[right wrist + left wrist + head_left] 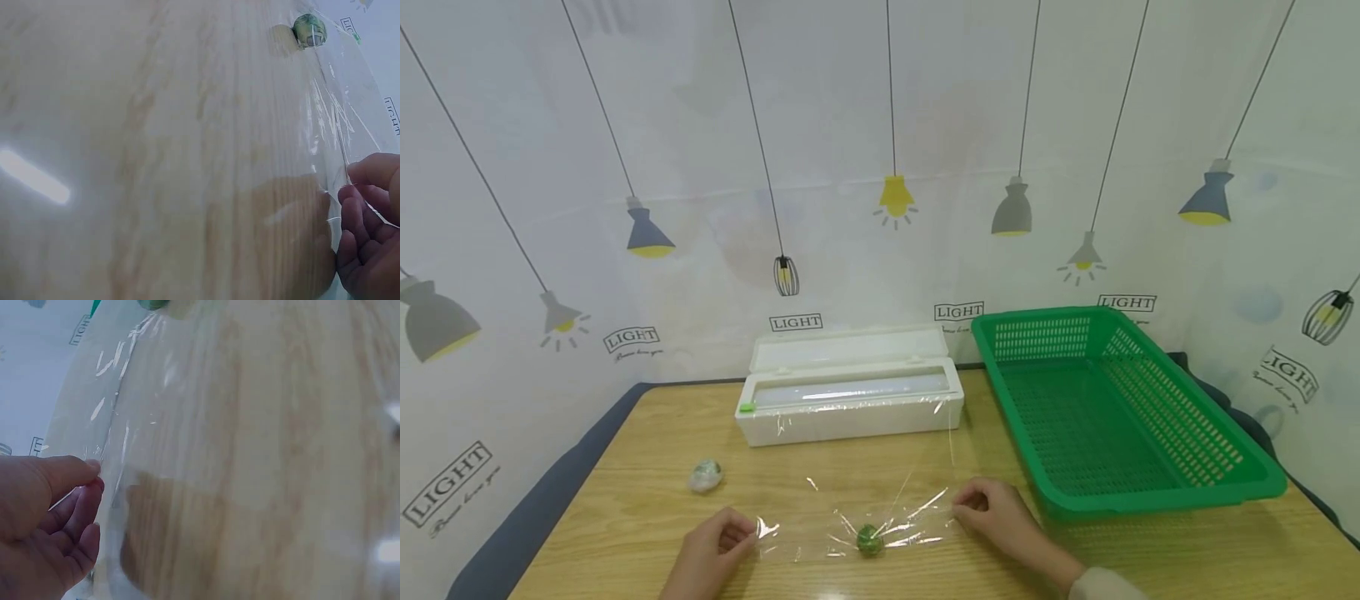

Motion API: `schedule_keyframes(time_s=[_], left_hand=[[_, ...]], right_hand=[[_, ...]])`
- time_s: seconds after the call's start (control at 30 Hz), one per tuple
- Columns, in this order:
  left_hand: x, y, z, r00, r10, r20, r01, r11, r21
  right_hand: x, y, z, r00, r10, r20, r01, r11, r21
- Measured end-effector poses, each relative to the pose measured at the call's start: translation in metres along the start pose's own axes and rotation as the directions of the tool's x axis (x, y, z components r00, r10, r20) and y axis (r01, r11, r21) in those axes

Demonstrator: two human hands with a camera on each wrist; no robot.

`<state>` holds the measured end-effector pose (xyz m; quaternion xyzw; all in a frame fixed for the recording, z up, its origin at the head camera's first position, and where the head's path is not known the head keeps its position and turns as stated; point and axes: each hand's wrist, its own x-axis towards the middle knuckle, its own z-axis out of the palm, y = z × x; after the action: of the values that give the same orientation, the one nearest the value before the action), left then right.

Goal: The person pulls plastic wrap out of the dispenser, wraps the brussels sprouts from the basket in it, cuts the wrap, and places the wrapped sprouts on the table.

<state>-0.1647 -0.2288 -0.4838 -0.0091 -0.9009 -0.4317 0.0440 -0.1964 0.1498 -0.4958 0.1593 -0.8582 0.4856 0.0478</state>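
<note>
A sheet of clear cling film (917,533) stretches above the table between the two hands. My left hand (711,550) pinches its left edge between thumb and fingertips. On the other side, my right hand (1000,517) pinches the right edge the same way. Creases in the film spread out from a small round green vegetable (870,540), which shows green and paler patches in the right wrist view. Further left lies a similar green ball wrapped in film (705,475), apart from my left hand.
Behind the film stands a white cling film dispenser (850,425), its lid up and a roll inside, with a green slider at its left end. A green plastic basket (1157,502) sits at the right. A cloth printed with lamps hangs behind the wooden table (617,517).
</note>
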Motion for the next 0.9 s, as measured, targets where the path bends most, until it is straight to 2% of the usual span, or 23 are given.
schedule_keyframes(time_s=[0.07,0.13,0.17,0.2,0.23,0.33,0.4,0.47,0.57,0.67,0.8,0.9], left_hand=[[0.001,-0.001,0.002,1.0,-0.012,0.002,0.011,1.0,0.007],[0.0,-0.004,0.003,1.0,0.015,-0.002,-0.015,1.0,0.015],[0.0,-0.006,0.003,1.0,0.031,-0.005,-0.031,0.999,0.009],[0.0,-0.009,0.004,0.996,0.089,-0.015,-0.089,0.996,0.003],[0.0,-0.011,0.004,0.993,0.116,-0.023,-0.116,0.993,0.004],[0.0,-0.014,0.002,0.99,0.14,-0.027,-0.14,0.99,0.02],[-0.001,-0.015,-0.001,0.992,0.121,-0.021,-0.119,0.991,0.06],[-0.001,-0.013,-0.005,0.999,0.033,-0.002,-0.033,0.993,0.113],[0.0,-0.015,-0.009,0.999,-0.035,0.024,0.031,0.984,0.173],[0.001,-0.018,-0.012,0.996,-0.075,0.051,0.065,0.982,0.175],[0.002,-0.018,-0.015,0.993,-0.088,0.075,0.076,0.986,0.146],[0.003,-0.016,-0.018,0.99,-0.104,0.094,0.091,0.988,0.124]], right_hand=[[0.0,-0.001,0.001,1.0,-0.003,-0.006,0.003,1.0,-0.017],[0.0,-0.001,0.003,1.0,-0.007,-0.012,0.007,0.999,-0.035],[0.0,-0.002,0.003,1.0,-0.009,-0.013,0.008,0.999,-0.042],[0.0,-0.002,0.004,1.0,-0.009,-0.015,0.008,0.999,-0.05],[0.0,-0.003,0.004,1.0,-0.009,-0.018,0.008,0.998,-0.064],[-0.001,-0.003,0.005,1.0,-0.013,-0.023,0.011,0.995,-0.1],[-0.001,-0.002,0.005,0.999,-0.016,-0.032,0.012,0.992,-0.122],[-0.002,0.0,0.004,0.999,-0.014,-0.044,0.008,0.991,-0.135],[-0.003,0.002,0.002,0.998,-0.017,-0.059,0.007,0.988,-0.153],[-0.003,0.003,0.0,0.998,-0.039,-0.055,0.028,0.983,-0.181],[-0.002,0.003,-0.001,0.996,-0.085,-0.029,0.077,0.976,-0.204],[-0.001,0.003,-0.003,0.996,-0.085,-0.014,0.08,0.978,-0.194]])
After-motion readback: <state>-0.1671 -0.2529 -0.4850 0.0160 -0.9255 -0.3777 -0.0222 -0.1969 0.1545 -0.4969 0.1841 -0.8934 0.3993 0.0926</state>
